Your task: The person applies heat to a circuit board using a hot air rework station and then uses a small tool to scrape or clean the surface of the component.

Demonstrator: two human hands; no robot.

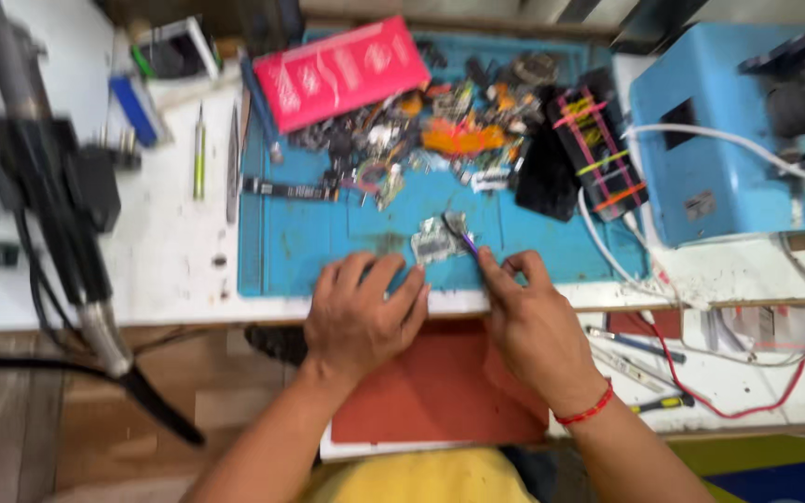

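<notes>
- Head view: left hand (361, 312) spread flat, fingertips pressing a small silvery part (432, 244) on the blue mat (291, 247).
- Right hand (531, 321) gripping a thin purple tool (470, 244), tip touching that part.
- Beyond: heap of small parts (421, 135), pink box (342, 73), blue machine (715, 158).

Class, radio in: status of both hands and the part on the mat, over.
Left hand steadies silver part. Right hand holds purple tool, tip on part. Blue mat: parts pile behind, clear of hands.
</notes>
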